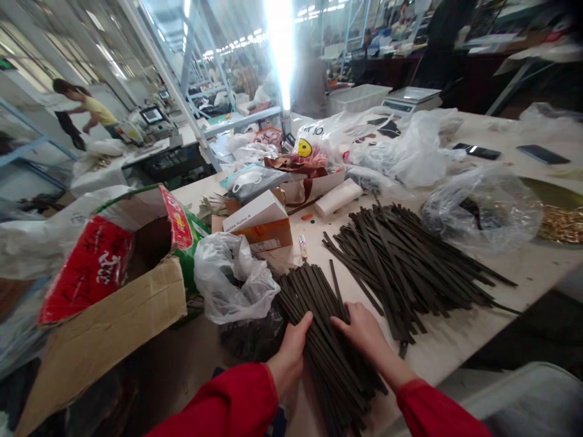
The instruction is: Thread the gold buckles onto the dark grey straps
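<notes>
A bundle of long, flat, dark strips (pixel 325 328) lies at the table's near side, fanned slightly. My left hand (pixel 291 349) holds its left edge, thumb on top and the other fingers hidden at the side or underneath. From the right, my right hand (pixel 364 334) is closed on the same bundle, its thumb across the strips and a single strip sticking up beside it. A larger, looser pile of similar strips (pixel 401 261) spreads out to the right. The strips' material cannot be made out for certain.
An open red and green carton (pixel 155 267) stands left, beside a clear plastic bag (pixel 234 279). Small boxes (pixel 264 224), a white roll (pixel 337 197) and more plastic bags (pixel 483 209) lie beyond. Two phones (pixel 542 154) and a scale (pixel 412 100) are farther back. A person works at far left.
</notes>
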A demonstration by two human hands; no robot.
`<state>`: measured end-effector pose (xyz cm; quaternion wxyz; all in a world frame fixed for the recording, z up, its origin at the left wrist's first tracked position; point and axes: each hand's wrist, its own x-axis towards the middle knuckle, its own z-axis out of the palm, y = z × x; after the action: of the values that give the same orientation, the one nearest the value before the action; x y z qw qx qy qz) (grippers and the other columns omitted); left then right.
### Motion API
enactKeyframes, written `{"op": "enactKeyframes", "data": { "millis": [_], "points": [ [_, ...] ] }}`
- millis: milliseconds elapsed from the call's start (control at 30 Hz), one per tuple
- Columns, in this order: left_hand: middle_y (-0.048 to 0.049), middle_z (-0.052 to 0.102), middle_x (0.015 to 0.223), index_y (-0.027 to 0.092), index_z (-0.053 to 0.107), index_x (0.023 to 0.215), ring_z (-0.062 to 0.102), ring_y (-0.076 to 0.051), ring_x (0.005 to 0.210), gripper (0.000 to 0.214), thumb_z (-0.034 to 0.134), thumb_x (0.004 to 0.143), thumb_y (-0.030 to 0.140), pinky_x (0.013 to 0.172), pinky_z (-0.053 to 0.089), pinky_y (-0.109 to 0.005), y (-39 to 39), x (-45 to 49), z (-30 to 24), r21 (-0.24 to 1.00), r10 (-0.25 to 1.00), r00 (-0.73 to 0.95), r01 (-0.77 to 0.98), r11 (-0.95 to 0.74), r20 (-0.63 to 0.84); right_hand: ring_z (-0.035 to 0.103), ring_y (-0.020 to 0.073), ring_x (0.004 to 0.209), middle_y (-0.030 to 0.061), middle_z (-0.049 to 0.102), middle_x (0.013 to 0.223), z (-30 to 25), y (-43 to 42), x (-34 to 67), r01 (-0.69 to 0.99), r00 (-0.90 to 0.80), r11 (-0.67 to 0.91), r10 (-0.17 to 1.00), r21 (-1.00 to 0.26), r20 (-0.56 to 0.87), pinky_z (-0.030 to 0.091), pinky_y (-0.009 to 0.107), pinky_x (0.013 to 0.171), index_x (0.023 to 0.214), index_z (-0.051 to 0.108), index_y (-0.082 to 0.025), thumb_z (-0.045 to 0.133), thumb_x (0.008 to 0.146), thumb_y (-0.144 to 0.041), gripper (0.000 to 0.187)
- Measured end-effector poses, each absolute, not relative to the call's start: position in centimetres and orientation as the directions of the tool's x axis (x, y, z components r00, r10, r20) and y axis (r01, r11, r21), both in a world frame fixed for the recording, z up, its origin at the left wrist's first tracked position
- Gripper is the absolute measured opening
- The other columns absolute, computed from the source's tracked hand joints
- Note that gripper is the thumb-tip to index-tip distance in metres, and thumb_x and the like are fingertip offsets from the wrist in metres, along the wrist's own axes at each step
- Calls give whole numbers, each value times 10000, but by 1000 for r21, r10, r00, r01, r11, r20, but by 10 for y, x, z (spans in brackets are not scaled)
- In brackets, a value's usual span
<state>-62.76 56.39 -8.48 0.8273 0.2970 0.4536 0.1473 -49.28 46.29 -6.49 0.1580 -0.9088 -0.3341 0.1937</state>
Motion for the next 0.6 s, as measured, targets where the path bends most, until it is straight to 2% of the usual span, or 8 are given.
{"op": "enactKeyframes", "data": {
  "millis": [100,167,267,333,500,600],
  "points": [
    [-120,636,1101,132,594,1071,571,-237,1057,466,719,662,318,971,412,-332,557,-622,-78,678,561,576,-16,735,-594,558,321,1003,217,605,1011,-81,472,-516,429,691,-699,662,-573,-290,390,365,850,1035,584,-54,531,749,-491,525],
    [-128,638,1096,119,604,1050,579,-244,1044,446,712,671,329,956,425,-334,558,-620,-74,655,521,595,13,756,-612,557,347,999,235,607,1000,-82,475,-519,330,675,-680,655,-655,-340,390,398,851,988,605,-50,561,699,-534,566],
    [-167,666,1000,70,626,979,617,-279,964,427,691,683,371,885,474,-374,562,-621,-72,563,386,627,104,820,-677,616,293,902,160,664,930,-81,476,-519,237,606,-632,690,-738,-396,450,350,775,942,640,-104,633,629,-508,511],
    [-175,679,931,55,626,961,635,-287,915,433,687,683,381,841,497,-389,564,-624,-72,534,340,639,133,835,-690,641,241,847,95,692,891,-83,475,-523,171,549,-581,727,-796,-413,479,305,726,943,652,-143,636,640,-465,443],
    [-175,683,865,54,613,961,650,-291,853,426,697,670,354,785,517,-405,561,-632,-68,539,317,656,164,826,-685,634,245,904,113,686,965,-88,470,-540,4,520,-478,751,-878,-407,492,333,785,1005,632,-95,636,643,-431,493],
    [-172,681,866,62,615,949,652,-287,838,403,682,682,357,774,519,-402,554,-635,-64,581,342,663,172,795,-665,632,244,920,113,681,990,-81,464,-551,-92,529,-425,745,-901,-406,499,335,796,1060,602,-95,633,651,-445,540]
  ]
}}
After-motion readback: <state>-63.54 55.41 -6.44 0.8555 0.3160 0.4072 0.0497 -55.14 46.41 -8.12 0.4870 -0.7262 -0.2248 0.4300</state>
